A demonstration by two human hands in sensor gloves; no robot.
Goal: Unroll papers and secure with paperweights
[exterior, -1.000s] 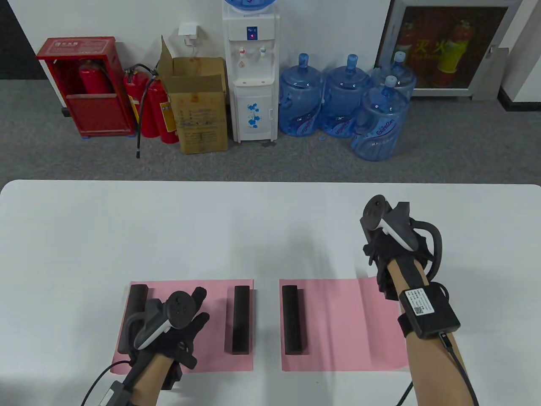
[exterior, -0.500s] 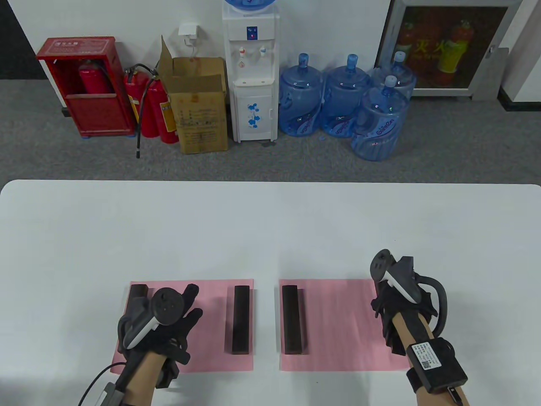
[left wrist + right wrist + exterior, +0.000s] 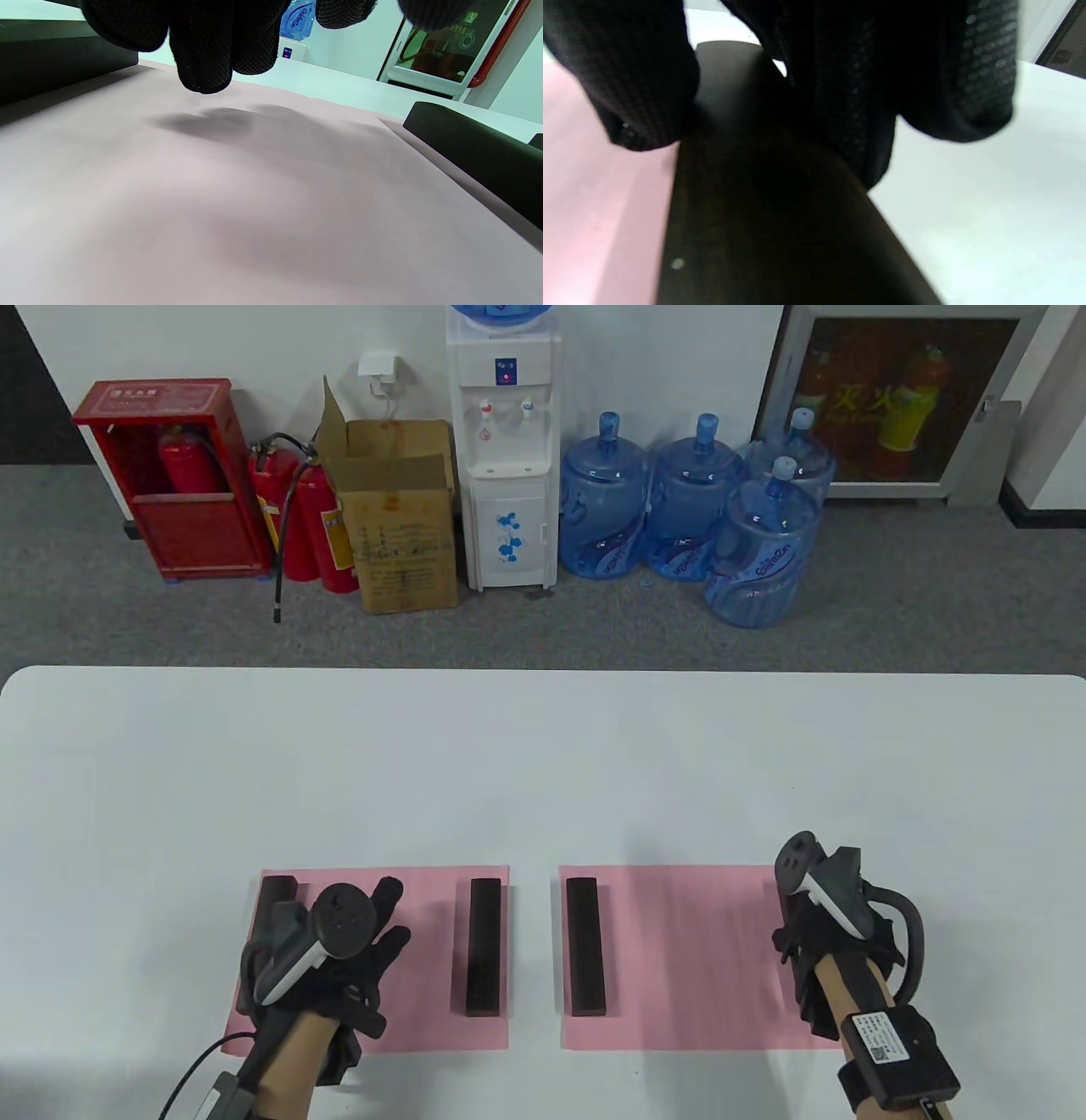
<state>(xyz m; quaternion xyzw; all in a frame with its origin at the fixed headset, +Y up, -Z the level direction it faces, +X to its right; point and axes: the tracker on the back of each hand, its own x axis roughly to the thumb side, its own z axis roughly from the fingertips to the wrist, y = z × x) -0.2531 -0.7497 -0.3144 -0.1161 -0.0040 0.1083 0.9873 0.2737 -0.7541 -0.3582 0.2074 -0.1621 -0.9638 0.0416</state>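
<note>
Two pink papers lie flat near the table's front. The left paper (image 3: pixel 424 916) carries a dark bar paperweight (image 3: pixel 277 891) at its left edge and another (image 3: pixel 484 946) at its right edge. My left hand (image 3: pixel 382 920) is above that paper with fingers spread, holding nothing; in the left wrist view its fingertips (image 3: pixel 203 55) hang just above the sheet (image 3: pixel 254 190). The right paper (image 3: pixel 687 950) has a paperweight (image 3: pixel 585 946) at its left edge. My right hand (image 3: pixel 806 933) grips a further dark paperweight (image 3: pixel 755 203) at that paper's right edge (image 3: pixel 594 190).
The white table (image 3: pixel 543 763) stretches far behind the papers. Beyond it on the floor stand a water dispenser (image 3: pixel 505 449), several blue water jugs (image 3: pixel 687 500), a cardboard box (image 3: pixel 399 517) and red fire extinguishers (image 3: pixel 305 526).
My right hand came back from the far table to the right paper's right edge, and that edge now lies flat. My left hand shifted slightly left.
</note>
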